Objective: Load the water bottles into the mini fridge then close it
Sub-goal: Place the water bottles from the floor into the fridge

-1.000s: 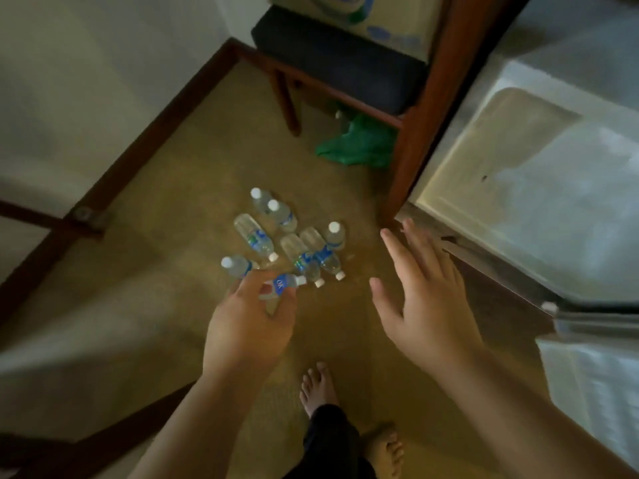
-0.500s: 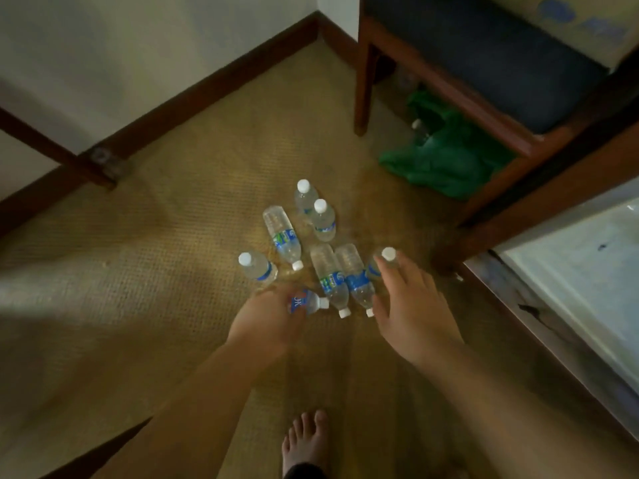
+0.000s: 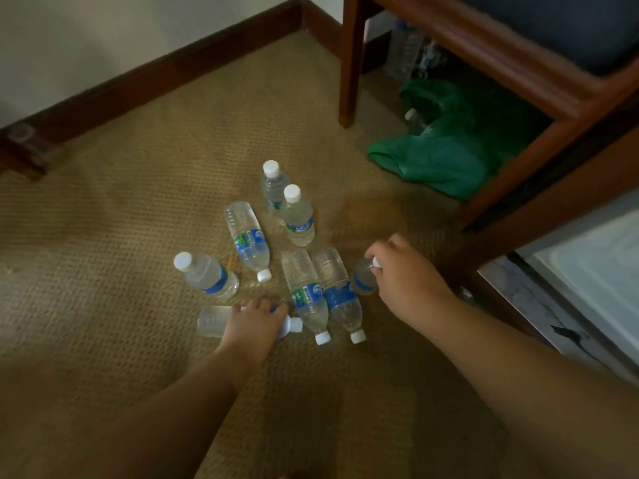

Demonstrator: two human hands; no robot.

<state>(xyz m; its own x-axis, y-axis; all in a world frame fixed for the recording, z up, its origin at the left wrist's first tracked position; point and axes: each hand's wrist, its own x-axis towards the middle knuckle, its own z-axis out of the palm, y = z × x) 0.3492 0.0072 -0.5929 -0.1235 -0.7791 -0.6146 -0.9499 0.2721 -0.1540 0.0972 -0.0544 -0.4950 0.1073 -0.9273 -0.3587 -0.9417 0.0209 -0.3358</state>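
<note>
Water bottles (image 3: 247,243) sit clustered mid-carpet (image 3: 103,236), and I count eight. Going left to right: one stands tilted at the cluster's left edge (image 3: 207,275); my left hand (image 3: 254,323) is wrapped over a lying bottle (image 3: 214,321) at the near edge, fingers closed on it. Two more lie side by side just beside it (image 3: 306,295), caps toward me. My right hand (image 3: 404,274) pinches the cap of an upright bottle (image 3: 363,280). Farther right, the mini fridge (image 3: 594,281) is open at the carpet's right edge.
</note>
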